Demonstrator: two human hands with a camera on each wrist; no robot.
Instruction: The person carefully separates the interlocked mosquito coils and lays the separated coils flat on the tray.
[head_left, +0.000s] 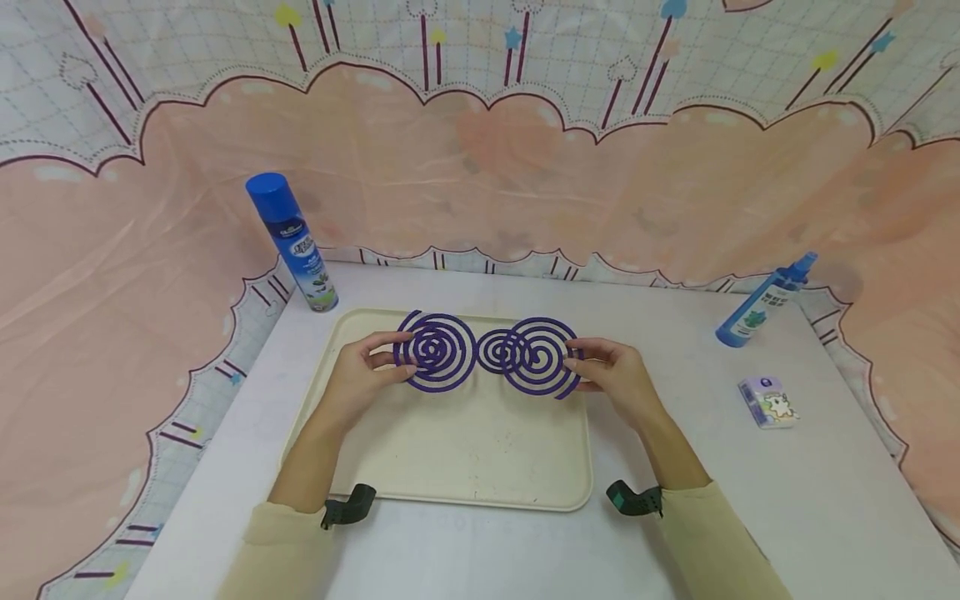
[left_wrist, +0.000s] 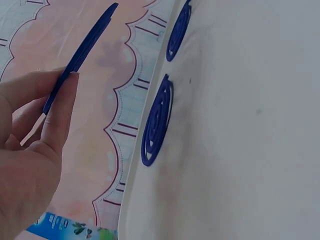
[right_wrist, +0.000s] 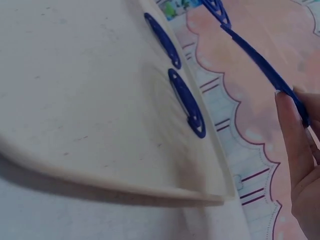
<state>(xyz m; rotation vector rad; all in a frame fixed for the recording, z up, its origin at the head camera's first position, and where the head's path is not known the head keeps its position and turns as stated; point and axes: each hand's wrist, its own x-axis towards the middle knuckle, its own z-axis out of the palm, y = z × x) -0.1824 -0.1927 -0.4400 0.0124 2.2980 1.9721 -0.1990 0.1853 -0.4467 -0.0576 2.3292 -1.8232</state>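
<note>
From the head view, the left hand [head_left: 358,373] is pinching the left rim of a purple coil [head_left: 438,352] and the right hand [head_left: 611,373] is pinching the right rim of a second coil [head_left: 534,356]. The two spirals are hooked together at the middle and are being held above the cream tray [head_left: 480,467]. Their joined long axis is running from 9 to 3 o'clock. Open tray is lying toward 6 o'clock, with bare table beyond its rim on both sides. A blue spray can [head_left: 292,242] is standing at 10 o'clock; its label is too small to read. A spray bottle [head_left: 765,302] and a small packet [head_left: 768,402] are lying at 3 o'clock.

In the left wrist view, the fingers [left_wrist: 59,115] are closing narrowly on the coil's edge.

In the right wrist view, the fingertips [right_wrist: 291,131] are nipping the other coil's edge beside the tray's corner.
</note>
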